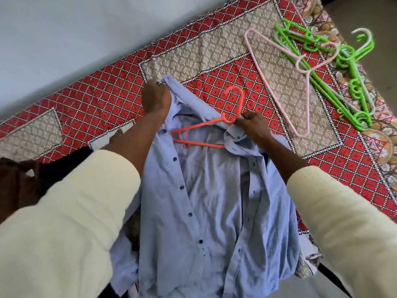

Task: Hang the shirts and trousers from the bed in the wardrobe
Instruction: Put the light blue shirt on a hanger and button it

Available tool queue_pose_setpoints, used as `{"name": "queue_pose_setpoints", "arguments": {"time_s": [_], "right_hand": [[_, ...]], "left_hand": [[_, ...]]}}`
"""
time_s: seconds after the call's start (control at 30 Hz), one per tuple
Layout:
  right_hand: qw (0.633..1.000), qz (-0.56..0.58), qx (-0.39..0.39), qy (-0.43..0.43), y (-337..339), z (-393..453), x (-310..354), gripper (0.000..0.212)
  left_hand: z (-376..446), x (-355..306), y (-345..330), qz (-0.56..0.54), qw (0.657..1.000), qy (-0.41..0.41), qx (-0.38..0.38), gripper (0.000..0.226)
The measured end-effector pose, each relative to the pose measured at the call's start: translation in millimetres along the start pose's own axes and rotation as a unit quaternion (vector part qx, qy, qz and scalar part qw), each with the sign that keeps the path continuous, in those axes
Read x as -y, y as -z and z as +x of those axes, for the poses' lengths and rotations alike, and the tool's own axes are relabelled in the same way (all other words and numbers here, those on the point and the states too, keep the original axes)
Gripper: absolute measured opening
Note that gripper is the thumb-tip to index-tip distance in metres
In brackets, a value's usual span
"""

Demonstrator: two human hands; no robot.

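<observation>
While both hands (155,97) (250,123) grip the shirt (210,201) collar, the orange hanger (206,130) lies crosswise between them, seemingly half inside.

No readable txt, labels, brands or nos. anywhere. Bedcover (214,46) carries only woven motifs, no lettering; small tag at shirt (206,201) hem too blurred to read.
</observation>
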State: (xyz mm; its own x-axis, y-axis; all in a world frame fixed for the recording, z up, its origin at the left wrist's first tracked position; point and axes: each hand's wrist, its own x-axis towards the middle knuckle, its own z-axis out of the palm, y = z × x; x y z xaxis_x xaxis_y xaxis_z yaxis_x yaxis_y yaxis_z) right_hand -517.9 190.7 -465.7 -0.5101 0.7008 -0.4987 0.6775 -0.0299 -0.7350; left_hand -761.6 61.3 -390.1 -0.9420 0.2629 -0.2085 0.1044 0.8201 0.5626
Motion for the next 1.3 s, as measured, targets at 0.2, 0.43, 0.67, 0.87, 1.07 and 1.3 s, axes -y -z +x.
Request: {"name": "queue_pose_setpoints", "arguments": {"time_s": [0.2,0.43,0.67,0.87,1.07,1.3], "right_hand": [[0.975,-0.023,-0.171,-0.136,-10.0,6.6,15.0,0.027],[0.958,0.153,-0.225,-0.095,-6.9,20.4,26.9,0.025],[0.931,-0.067,-0.345,0.098,-39.0,-105.6,-26.1,0.011],[0.985,-0.099,-0.141,-0.011,-124.9,-258.0,-98.3,0.004],[0.960,-0.254,-0.109,0.038,-164.5,-365.1,-141.3,0.007],[0.948,-0.265,-0.105,-0.141,-191.9,-427.7,-170.8,0.055]], "left_hand": [[-103.4,25.8,-14.7,-0.022,0.991,-0.121,-0.051,0.023],[-149.0,80.5,-44.1,-0.027,0.911,-0.238,0.335,0.049],[-189.6,132.8,-18.8,-0.007,0.979,-0.198,0.044,0.011],[-284.1,218.8,-6.7,0.091,0.957,-0.198,0.191,0.021],[-368.3,281.3,13.2,0.249,0.898,-0.147,0.331,0.055],[-407.7,327.8,28.3,0.293,0.831,-0.374,0.288,0.023]]}}
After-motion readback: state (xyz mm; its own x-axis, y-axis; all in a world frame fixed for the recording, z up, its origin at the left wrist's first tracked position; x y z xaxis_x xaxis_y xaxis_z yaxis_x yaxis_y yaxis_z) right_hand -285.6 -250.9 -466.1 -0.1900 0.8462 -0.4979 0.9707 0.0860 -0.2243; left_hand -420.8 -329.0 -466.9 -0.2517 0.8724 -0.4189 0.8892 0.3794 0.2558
